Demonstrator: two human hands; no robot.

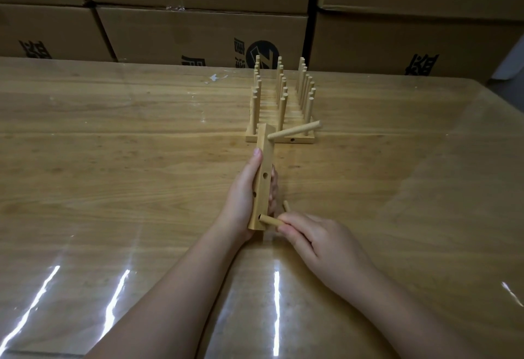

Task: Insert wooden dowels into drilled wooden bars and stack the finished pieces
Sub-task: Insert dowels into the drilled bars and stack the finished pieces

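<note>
Stacked cardboard boxes (198, 32) with dark printed marks rise as a wall just behind the far edge of the worktop (113, 160), a pale wooden surface under a glossy clear film that catches streaks of light near the front edge. Close to the far edge, about midway along it, finished pieces (280, 103) stand packed one behind another, their dowels upright in three rows.

In the middle of the worktop the left hand (243, 202) grips a drilled wooden bar (262, 177). The thumb lies up its left face and the fingers curl round behind. The bar runs lengthwise towards the far edge, and its far end reaches just before the nearest finished piece. Whether it rests on the worktop cannot be told.

The right hand (312, 239) pinches a short dowel (269, 220) between thumb and fingers, with the dowel's tip at the hole nearest the front edge. A longer dowel (295, 131) juts rightwards from the bar's far end. The middle hole is open. The tip of another dowel (286, 206) shows just beyond the right hand's fingers.
</note>
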